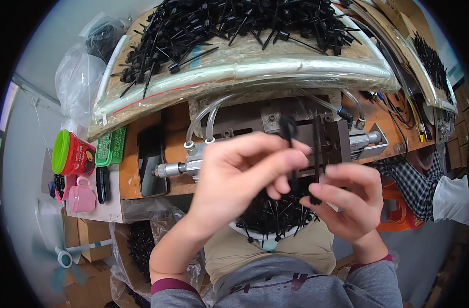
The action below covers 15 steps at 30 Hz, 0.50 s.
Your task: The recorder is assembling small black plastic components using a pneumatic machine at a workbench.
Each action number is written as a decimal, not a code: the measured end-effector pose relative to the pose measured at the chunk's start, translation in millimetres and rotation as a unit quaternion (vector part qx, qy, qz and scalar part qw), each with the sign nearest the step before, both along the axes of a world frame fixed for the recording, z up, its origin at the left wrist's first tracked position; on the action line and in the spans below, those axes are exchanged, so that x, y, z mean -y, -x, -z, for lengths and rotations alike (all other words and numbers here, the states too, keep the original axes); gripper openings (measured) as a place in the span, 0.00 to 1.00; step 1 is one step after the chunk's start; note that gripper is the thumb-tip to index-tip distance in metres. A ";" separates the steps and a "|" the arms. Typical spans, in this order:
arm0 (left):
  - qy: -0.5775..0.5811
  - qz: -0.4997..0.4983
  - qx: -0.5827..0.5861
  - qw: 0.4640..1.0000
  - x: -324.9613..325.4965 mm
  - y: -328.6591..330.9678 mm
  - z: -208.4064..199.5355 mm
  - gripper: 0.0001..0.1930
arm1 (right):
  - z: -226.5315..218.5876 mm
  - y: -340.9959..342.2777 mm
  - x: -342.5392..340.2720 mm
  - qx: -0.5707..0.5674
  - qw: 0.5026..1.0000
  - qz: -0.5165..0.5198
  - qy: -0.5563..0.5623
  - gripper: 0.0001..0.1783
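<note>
A: The wooden bench is filling the middle, and the big plastic-wrapped tray is stretching across its far side, bearing a large heap of black parts.

B: Nearer, the dark metal fixture is sitting behind the hands; they're covering some of it, so I'm not telling whether anything is seated there.

A: A smaller pile of black parts is lying at the lap, under the hands.

B: So how far along are we? Plenty is lying in both places, but which is finished and which is waiting, nothing is showing. I'm judging this pair mid-handling, not yet put down.

A: And the grip! The left hand is pinching a blurred black piece upright.

B: The right hand is holding a slim black rod by its lower end, just beside that piece, apparently unjoined.
</note>
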<state>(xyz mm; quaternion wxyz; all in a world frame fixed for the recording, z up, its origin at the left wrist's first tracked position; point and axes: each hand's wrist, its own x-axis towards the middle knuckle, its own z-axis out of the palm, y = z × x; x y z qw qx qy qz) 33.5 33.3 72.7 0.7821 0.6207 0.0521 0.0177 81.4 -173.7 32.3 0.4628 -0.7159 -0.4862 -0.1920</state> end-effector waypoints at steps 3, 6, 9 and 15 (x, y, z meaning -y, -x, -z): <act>-0.170 -0.106 0.122 0.972 -4.7 6.9 -5.8 0.09 | 17.7 -3.9 -3.5 -0.037 0.996 0.013 0.077 0.16; -0.353 -0.125 0.295 0.879 -22.0 7.5 1.8 0.15 | 36.7 0.6 -8.1 -0.001 0.983 0.012 0.184 0.14; -0.361 -0.124 0.293 0.876 -17.8 14.7 -2.2 0.22 | 34.9 1.9 -20.1 0.045 0.970 0.040 0.235 0.11; -0.399 -0.077 0.288 0.867 -20.7 28.4 8.8 0.26 | 25.0 -2.1 -27.5 0.079 0.955 0.053 0.280 0.11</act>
